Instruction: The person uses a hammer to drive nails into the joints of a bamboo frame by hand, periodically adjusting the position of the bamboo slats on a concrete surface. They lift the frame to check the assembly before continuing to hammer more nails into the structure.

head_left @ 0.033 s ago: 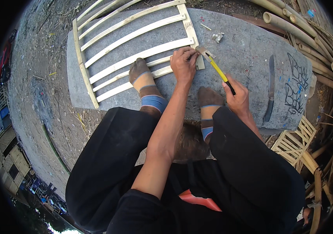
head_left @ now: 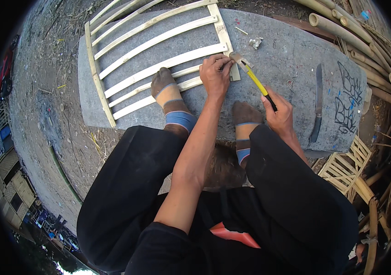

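My right hand (head_left: 279,112) is wrapped round the black grip of a hammer (head_left: 256,82) with a yellow shaft. Its metal head is right beside the fingertips of my left hand (head_left: 215,75), over the right-hand upright of a slatted frame (head_left: 163,59) made of pale bamboo or wood strips. My left fingers are pinched together at that upright, near the end of a slat; whatever is between them is too small to make out. My left socked foot (head_left: 165,89) presses on the lower slats, while the right foot (head_left: 246,114) rests on the slab's near edge.
The frame lies on a grey stone-like slab (head_left: 282,55). A long knife (head_left: 318,103) with a dark handle lies on its right side, and a crumpled white scrap (head_left: 256,43) sits near the top. Bamboo poles (head_left: 342,32) are piled at far right, above a small slatted piece (head_left: 347,166).
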The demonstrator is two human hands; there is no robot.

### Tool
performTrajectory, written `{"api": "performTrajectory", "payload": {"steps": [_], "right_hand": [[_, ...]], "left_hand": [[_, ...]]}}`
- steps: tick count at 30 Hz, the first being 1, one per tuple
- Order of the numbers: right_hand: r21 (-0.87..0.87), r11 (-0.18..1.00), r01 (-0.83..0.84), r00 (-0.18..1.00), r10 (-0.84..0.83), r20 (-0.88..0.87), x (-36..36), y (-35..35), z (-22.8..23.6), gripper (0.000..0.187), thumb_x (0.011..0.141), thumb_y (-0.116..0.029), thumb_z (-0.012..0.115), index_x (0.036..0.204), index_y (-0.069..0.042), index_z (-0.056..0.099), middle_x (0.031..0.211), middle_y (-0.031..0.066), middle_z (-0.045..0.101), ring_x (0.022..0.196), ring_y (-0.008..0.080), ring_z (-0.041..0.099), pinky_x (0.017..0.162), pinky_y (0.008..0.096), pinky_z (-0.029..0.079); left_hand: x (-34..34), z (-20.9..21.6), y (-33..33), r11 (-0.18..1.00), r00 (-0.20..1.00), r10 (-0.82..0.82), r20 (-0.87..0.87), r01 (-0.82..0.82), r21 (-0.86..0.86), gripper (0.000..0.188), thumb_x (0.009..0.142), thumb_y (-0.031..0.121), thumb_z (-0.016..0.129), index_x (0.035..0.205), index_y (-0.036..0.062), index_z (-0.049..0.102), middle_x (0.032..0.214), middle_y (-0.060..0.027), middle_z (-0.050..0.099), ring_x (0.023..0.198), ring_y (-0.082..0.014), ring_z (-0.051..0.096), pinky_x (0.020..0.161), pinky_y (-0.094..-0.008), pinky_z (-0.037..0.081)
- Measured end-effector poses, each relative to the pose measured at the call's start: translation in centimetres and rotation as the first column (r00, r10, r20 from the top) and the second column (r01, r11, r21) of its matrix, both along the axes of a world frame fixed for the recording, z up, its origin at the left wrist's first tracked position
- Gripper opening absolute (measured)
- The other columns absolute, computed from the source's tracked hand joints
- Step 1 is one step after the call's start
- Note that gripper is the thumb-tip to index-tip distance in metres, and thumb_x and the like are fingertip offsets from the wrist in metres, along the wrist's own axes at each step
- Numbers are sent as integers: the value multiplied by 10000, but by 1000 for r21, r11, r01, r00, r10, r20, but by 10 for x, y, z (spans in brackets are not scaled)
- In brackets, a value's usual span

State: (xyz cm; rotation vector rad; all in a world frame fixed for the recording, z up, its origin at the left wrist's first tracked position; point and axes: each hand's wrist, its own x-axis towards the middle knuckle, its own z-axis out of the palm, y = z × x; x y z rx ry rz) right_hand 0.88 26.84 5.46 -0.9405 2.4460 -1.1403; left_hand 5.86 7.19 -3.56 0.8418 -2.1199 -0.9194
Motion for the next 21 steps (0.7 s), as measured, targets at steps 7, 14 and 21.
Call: {"api": "performTrajectory", "payload": {"steps": [7,14,21], "right_hand": [[0,1000,8,1000,-8,16,2,-3,1,297,930,-132,649,1197,-3,644,1009,217,696,925,360,696,774,395,539],[-6,999,34,999,-34,40,4,-5,9,305,930,-135,649,1209,-12,641,973,202,697,881,354,694,749,398,534],[-8,1000,19,1000,-19,-14,2,1,-8,303,938,-155,644,1212,-24,645,921,187,689,806,332,688,703,384,526]], "left_hand": [[1,2,1,1000,1000,-2,10,2,-2,99,744,170,812,809,111,767,860,10,695,806,-200,610,719,-352,425],[3,1,1,999,1000,3,4,-3,44,99,749,173,812,819,116,770,872,13,698,821,-198,610,744,-355,425],[0,2,2,1000,1000,1,9,-1,-22,105,746,174,813,821,111,774,862,4,700,795,-200,607,713,-352,431]]}}
